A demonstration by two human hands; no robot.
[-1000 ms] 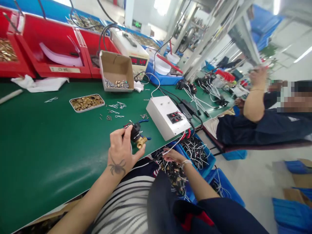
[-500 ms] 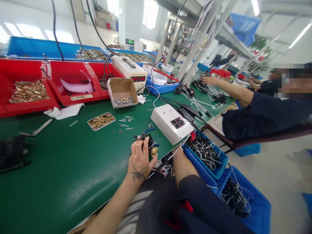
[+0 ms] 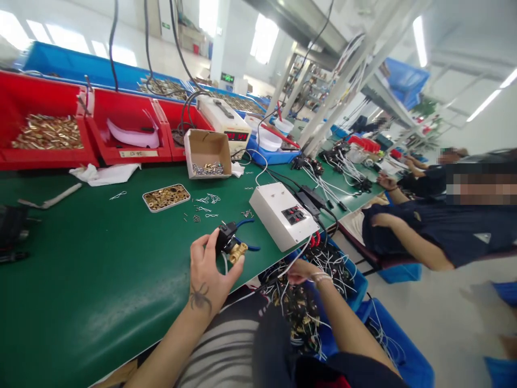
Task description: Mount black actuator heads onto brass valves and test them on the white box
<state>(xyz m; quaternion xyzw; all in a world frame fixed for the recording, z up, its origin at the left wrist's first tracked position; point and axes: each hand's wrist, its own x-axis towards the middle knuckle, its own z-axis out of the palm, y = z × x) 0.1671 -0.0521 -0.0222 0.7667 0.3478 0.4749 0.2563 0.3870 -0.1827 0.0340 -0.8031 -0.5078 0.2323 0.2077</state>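
My left hand point(image 3: 210, 264) grips a black part with a brass valve point(image 3: 237, 252) on it, just above the green table point(image 3: 133, 280) near its front edge. Blue-handled pliers point(image 3: 247, 247) lie right behind that part. Below the table edge, my right hand point(image 3: 299, 271) is at a white cable, over a bin of black and brass parts point(image 3: 297, 310); its fingers are partly hidden, and what they hold cannot be made out. A white box with black terminals point(image 3: 283, 215) sits on the table between and beyond the hands.
Red bins point(image 3: 48, 156) and a cardboard box point(image 3: 208, 153) stand at the back. A tray of brass pieces point(image 3: 166, 198), metal clips point(image 3: 208, 199) and screws lie mid-table. A co-worker point(image 3: 420, 226) sits at the right.
My left hand has moved left with the black and brass part, uncovering the pliers. My right hand has come into view from beneath the table edge. The co-worker's arm has drawn back.
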